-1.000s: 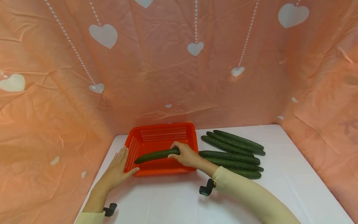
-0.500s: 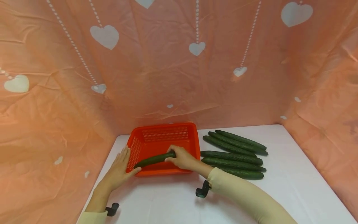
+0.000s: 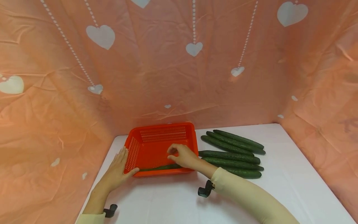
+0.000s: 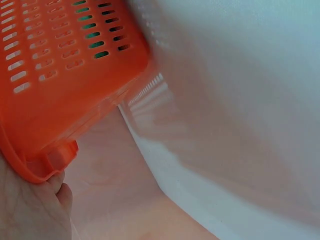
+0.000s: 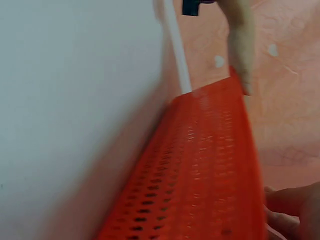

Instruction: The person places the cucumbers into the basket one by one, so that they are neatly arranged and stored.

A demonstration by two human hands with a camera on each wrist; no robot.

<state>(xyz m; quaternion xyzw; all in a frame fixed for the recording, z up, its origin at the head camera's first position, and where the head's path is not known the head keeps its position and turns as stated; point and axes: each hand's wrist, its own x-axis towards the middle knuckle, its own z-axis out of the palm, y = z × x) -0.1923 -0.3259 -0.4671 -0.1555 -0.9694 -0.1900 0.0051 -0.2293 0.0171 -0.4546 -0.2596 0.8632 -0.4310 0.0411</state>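
A red plastic basket (image 3: pixel 193 137) with slotted walls stands near the back of the table. Inside, along its front wall, lies a dark green cucumber (image 3: pixel 160 168), partly hidden by the rim. My right hand (image 3: pixel 184 157) hovers over the basket's right part, fingers loosely bent with nothing between them. At the left front corner, my left hand (image 3: pixel 114 174) rests against the rim, fingers straight and thumb spread along the front. The left wrist view shows the left hand (image 4: pixel 32 205) touching the basket's rim. In the right wrist view, the right hand (image 5: pixel 295 210) is beyond the basket wall (image 5: pixel 205 150).
Several more cucumbers (image 3: pixel 232 163) lie on the white tabletop (image 3: pixel 167 199) right of the basket, in two loose groups; the nearer ones reach close to its wall. A pink cloth (image 3: pixel 156 77) with white hearts encloses the table's back and sides.
My right hand lowered the cucumber into the basket and let go of it; it now lies along the front wall. My left hand has stayed at the left rim.
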